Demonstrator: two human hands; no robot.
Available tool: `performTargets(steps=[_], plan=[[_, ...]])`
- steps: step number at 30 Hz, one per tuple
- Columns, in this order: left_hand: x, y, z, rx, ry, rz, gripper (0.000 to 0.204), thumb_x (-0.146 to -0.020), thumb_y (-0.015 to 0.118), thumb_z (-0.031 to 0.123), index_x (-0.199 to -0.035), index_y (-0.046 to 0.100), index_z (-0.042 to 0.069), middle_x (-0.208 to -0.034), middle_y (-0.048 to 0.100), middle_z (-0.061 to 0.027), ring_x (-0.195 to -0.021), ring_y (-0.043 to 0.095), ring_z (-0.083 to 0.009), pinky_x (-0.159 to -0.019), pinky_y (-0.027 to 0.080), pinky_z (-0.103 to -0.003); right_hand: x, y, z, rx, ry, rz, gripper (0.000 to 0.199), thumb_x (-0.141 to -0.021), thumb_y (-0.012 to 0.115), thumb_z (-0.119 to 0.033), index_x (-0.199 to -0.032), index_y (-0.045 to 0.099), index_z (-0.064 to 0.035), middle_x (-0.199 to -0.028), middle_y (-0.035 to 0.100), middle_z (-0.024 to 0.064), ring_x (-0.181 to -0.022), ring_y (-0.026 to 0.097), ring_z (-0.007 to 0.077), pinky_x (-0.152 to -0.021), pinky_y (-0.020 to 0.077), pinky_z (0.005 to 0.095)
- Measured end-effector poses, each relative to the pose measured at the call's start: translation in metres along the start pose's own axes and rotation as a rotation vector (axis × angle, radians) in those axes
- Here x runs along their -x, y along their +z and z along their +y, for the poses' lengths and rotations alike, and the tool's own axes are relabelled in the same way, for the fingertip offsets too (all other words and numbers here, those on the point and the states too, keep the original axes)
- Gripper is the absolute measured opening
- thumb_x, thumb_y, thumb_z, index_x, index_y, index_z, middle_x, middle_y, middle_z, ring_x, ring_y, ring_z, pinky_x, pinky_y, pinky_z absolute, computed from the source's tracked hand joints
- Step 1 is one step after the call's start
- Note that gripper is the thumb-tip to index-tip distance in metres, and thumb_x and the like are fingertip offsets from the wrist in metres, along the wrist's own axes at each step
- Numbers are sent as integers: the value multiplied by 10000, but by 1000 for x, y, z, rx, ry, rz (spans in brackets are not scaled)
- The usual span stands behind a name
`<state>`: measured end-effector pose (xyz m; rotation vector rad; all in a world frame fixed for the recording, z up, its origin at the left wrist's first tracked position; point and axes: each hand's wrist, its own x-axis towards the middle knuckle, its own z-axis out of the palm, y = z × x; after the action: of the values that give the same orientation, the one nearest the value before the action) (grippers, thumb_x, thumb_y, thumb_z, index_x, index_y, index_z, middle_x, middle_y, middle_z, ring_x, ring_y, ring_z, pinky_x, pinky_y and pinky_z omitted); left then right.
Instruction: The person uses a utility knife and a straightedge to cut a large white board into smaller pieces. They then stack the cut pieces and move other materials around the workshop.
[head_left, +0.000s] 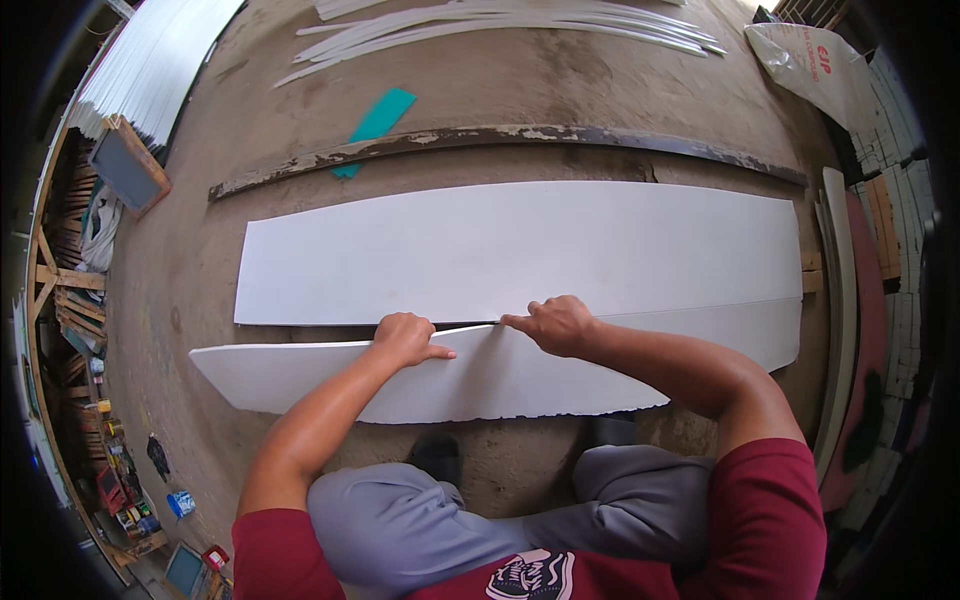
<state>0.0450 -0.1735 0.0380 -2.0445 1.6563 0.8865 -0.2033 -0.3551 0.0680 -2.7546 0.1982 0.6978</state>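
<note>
A large white foam-like sheet (520, 250) lies flat on the floor before me, parted lengthwise along a straight line from its left end to about the middle. Its near strip (290, 375) is raised and swung toward me, leaving a dark gap; farther right, only a thin line marks the boundary. My left hand (405, 340) is closed over the strip's upper edge, thumb on its face. At the point where the gap ends, my right hand (558, 325) pinches the sheet, fingers curled and index finger forward. The strip's lower edge is ragged.
Beyond the sheet lies a long worn dark bar (480, 140) over a teal strip (380, 118). Thin white strips (500, 28) lie farther back. A white sheet stack (160, 60) and cluttered shelving (85, 300) line the left; a blue-and-white can (181, 503) stands near.
</note>
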Motion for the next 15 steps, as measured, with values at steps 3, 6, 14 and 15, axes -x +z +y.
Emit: performTargets(steps=[3, 6, 14, 15], plan=[[0, -1, -5, 32, -11, -25, 789, -763, 684, 871, -746, 775, 88, -730, 733, -117, -774, 738, -311, -721, 585, -447, -1, -4, 1, 17, 1, -24, 386, -1069, 491, -182, -1444, 581, -207, -982, 740, 136, -864, 777, 314, -660, 622, 456], [-3, 1, -11, 69, -3, -28, 808, -757, 681, 875, -726, 760, 71, -705, 715, -131, -750, 726, -334, -698, 567, -468, -1, -7, 2, 34, 15, -69, 340, -1061, 500, -175, -1382, 614, -172, -960, 753, 132, -893, 779, 315, -678, 623, 460], [-2, -4, -24, 63, -63, -4, 775, -759, 703, 854, -751, 766, 82, -758, 742, -131, -786, 739, -333, -709, 575, -455, 52, -3, 60, 138, 92, -149, 293, -1046, 525, -171, -1292, 683, -181, -963, 781, 103, -921, 784, 314, -707, 621, 458], [-2, -1, -29, 53, -72, 14, 774, -755, 705, 855, -761, 771, 84, -768, 745, -133, -796, 744, -336, -714, 578, -454, 62, -8, 65, 134, 118, -158, 306, -1037, 534, -165, -1304, 682, -191, -959, 781, 99, -914, 786, 309, -706, 621, 454]])
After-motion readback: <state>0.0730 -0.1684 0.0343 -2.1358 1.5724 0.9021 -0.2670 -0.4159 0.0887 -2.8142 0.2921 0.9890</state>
